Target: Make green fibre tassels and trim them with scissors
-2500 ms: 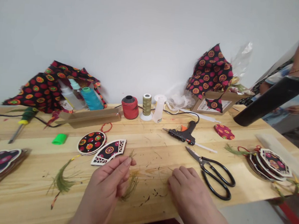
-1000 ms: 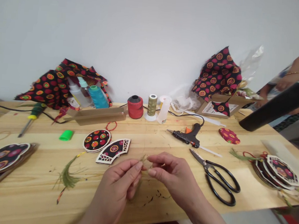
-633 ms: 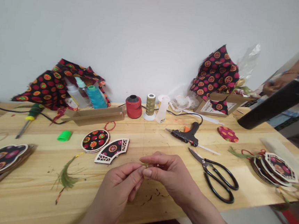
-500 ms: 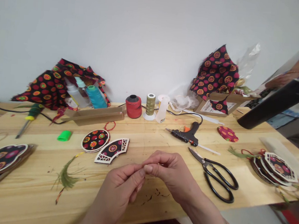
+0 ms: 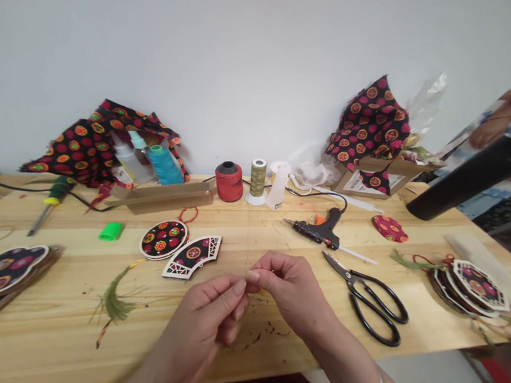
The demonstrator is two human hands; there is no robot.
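Presently: left hand [image 5: 209, 314], right hand [image 5: 289, 288], pinched closed, tips together, any contents too small to tell | fan-shaped ornament [image 5: 192, 256], far-left, just beyond left hand | possible fault: careless forward reach knocking it askew

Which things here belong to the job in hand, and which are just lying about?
Probably in the job:
left hand, right hand: fingertips pinched, anything held too small to tell
fan-shaped piece, green tassel, near the left hand

Apparently just lying about:
scissors
glue gun
screwdriver
green cap
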